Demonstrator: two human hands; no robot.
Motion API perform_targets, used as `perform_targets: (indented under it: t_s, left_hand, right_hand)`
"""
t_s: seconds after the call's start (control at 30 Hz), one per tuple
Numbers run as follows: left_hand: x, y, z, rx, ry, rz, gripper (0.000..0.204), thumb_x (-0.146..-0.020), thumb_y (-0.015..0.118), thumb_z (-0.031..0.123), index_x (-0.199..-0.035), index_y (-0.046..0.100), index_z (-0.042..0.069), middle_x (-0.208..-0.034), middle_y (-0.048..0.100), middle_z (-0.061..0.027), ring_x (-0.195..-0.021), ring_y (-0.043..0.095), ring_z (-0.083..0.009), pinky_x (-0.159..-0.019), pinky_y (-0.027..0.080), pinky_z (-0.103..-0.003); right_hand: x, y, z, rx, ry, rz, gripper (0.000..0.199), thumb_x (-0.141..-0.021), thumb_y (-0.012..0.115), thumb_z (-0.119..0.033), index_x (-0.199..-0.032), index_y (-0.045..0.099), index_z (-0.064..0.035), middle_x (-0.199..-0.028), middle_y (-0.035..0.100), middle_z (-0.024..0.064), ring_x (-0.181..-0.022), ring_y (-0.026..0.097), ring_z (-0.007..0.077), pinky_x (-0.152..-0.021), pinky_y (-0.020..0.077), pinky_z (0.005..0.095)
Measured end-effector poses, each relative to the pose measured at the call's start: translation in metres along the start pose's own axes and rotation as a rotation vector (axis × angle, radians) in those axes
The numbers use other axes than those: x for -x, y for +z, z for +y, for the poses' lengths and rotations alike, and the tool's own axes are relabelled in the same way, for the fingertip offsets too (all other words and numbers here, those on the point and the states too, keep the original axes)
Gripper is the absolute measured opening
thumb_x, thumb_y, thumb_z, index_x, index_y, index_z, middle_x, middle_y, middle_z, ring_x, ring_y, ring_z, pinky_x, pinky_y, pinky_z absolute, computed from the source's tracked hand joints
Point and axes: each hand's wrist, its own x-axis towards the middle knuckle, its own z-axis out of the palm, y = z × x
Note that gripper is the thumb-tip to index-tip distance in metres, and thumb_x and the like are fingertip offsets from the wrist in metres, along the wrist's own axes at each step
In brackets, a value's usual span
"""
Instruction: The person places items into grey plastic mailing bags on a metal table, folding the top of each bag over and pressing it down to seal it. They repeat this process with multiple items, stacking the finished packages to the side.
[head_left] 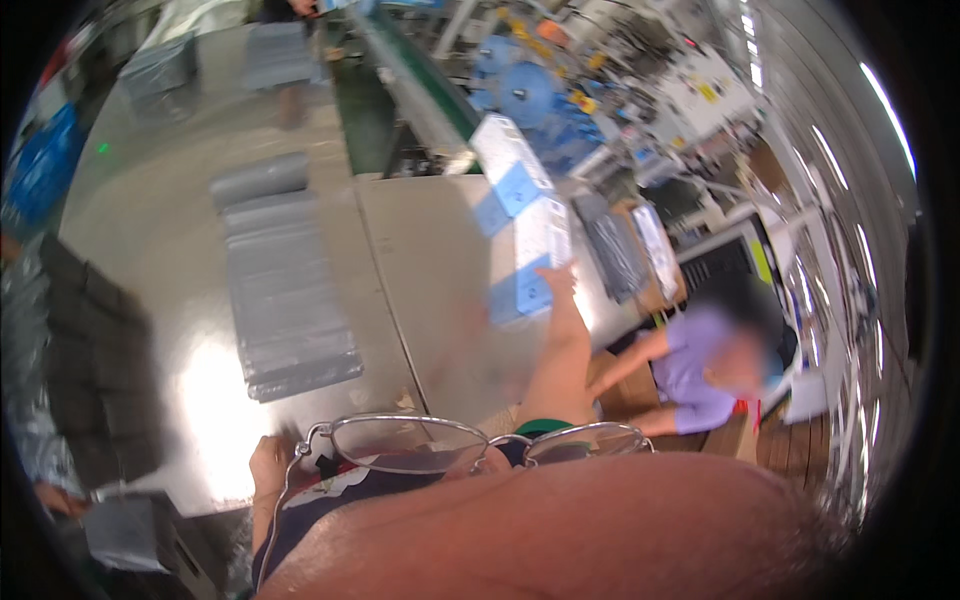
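My right arm reaches out across the metal table, and my right hand (562, 282) is at a long white box with blue panels (535, 250). Its fingers are spread against the box's side, not wrapped round it. A second white and blue box (510, 165) lies end to end beyond the first. My left hand (268, 465) is low by the table's near edge, with its fingers curled; what they hold, if anything, is hidden. Ahead of it lies a row of grey plastic-wrapped packs (285, 290), apart from both hands.
Grey packs are piled at the left (75, 370). More grey bundles (278, 55) lie at the table's far end. A green conveyor (420, 75) runs beyond the boxes. A person in a purple shirt (690, 365) is at the right, near a dark wrapped pack (612, 250).
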Motion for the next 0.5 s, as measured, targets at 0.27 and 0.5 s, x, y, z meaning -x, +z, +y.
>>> perform_targets:
  t_s: [0.27, 0.5]
  left_hand:
    - [-0.022, -0.008, -0.06, -0.171, -0.319, 0.104, 0.009, -0.069, 0.051, 0.015, -0.071, 0.056, 0.008, -0.072, 0.055, -0.0113, -0.071, 0.052, -0.0283, -0.06, 0.042, -0.035]
    - [-0.088, -0.032, -0.105, -0.105, -0.283, 0.255, 0.012, -0.068, 0.05, 0.012, -0.076, 0.056, 0.006, -0.074, 0.055, -0.0114, -0.07, 0.053, -0.0264, -0.062, 0.043, -0.033]
  right_hand:
    - [0.067, 0.04, 0.022, -0.631, -0.574, -0.204, 0.086, -0.056, 0.063, -0.016, -0.126, 0.013, -0.0069, -0.118, 0.034, 0.0189, -0.106, 0.037, 0.0314, -0.086, 0.0324, 0.0424]
    - [0.254, -0.003, -0.061, -0.134, -1.771, -0.023, 0.065, -0.057, 0.053, 0.001, -0.118, 0.032, -0.0073, -0.095, 0.049, 0.0085, -0.092, 0.046, 0.024, -0.085, 0.0286, 0.0384]
